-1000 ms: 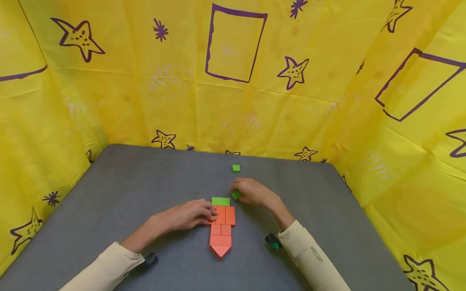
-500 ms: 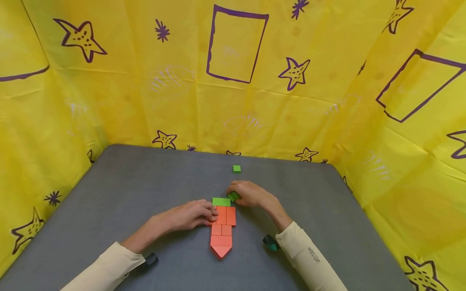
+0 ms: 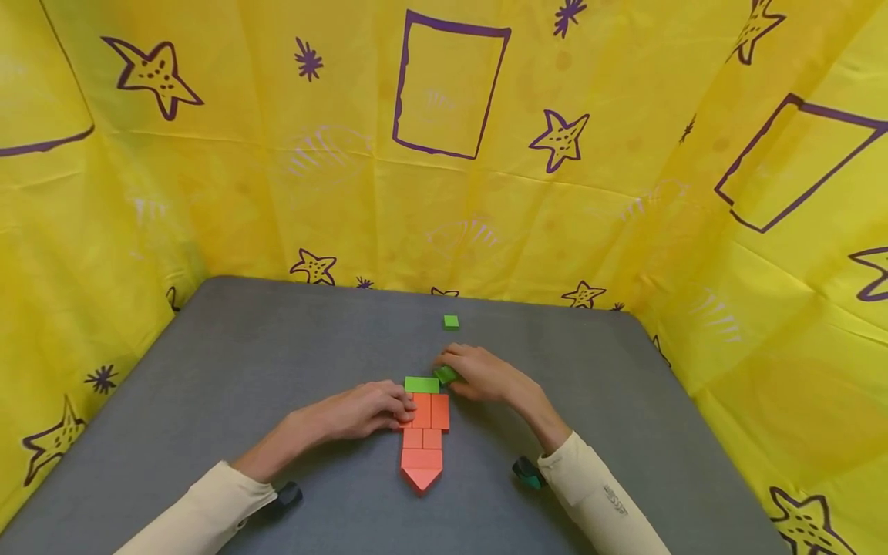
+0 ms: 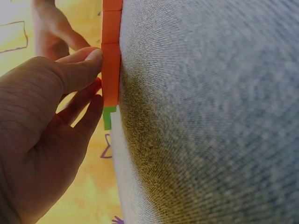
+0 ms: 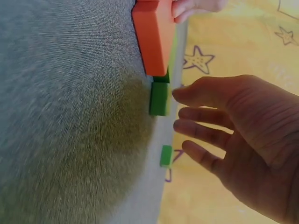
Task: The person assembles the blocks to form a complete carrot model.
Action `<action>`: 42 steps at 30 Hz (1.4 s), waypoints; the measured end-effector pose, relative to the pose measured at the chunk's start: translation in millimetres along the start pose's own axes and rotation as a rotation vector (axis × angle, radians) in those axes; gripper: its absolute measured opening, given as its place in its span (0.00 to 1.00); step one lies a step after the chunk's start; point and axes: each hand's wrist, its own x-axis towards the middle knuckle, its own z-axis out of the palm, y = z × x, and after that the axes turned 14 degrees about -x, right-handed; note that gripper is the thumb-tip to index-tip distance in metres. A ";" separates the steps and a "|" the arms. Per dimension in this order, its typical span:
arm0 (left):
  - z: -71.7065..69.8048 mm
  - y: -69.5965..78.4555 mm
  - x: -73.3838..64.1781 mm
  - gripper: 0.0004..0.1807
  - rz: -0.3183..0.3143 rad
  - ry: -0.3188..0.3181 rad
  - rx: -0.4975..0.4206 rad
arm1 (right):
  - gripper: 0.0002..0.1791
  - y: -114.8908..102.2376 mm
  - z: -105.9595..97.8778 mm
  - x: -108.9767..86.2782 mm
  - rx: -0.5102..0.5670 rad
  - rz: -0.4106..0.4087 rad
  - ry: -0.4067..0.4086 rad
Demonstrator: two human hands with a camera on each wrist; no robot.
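Note:
Several orange-red blocks lie together on the grey surface, with a pointed block (image 3: 421, 479) at the near end. A flat green block (image 3: 422, 385) borders them at the far end. My left hand (image 3: 368, 408) rests its fingertips on the leftmost orange block (image 4: 111, 74), fingers extended, partly covering it. Beside the flat green block's right end lies a smaller green block (image 3: 445, 375), turned at an angle. My right hand (image 3: 482, 374) is over it; in the right wrist view the thumb tip is right at this block's upper side, the other fingers loosely bent and spread.
Farther back is another small green block (image 3: 451, 322). Yellow cloth (image 3: 347, 200) with purple drawings stands around the far and side edges of the grey tabletop (image 3: 291, 331). Dark wrist devices (image 3: 529, 472) sit under both sleeves.
My right hand has moved slightly left and nearer, bringing the small green block to the flat green one's end; lately its wrist has swung right. The left hand stays in place.

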 end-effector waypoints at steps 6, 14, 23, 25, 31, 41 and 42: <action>-0.5 0.3 -0.6 0.10 -0.023 -0.010 0.008 | 0.29 -11.7 -6.9 -20.4 -0.050 -0.057 -0.014; -0.7 -0.4 -0.2 0.11 -0.042 -0.026 -0.009 | 0.43 -22.7 -2.8 -35.3 -0.108 -0.098 -0.150; -1.2 -1.5 0.8 0.10 0.001 -0.026 0.004 | 0.45 -26.1 -1.3 -36.1 -0.106 -0.085 -0.203; -3.7 -1.0 1.5 0.11 0.004 -0.048 -0.009 | 0.44 -26.4 -0.6 -35.5 -0.092 -0.081 -0.200; -30.4 -4.5 18.9 0.14 0.005 -0.065 -0.039 | 0.44 -26.0 0.2 -34.2 -0.086 -0.072 -0.194; -59.0 -68.3 98.1 0.24 -0.155 -0.110 0.084 | 0.43 -29.0 -0.8 -33.2 -0.124 -0.064 -0.194; -58.5 -73.9 104.6 0.27 -0.186 -0.136 0.079 | 0.43 -29.8 -0.9 -32.6 -0.125 -0.065 -0.193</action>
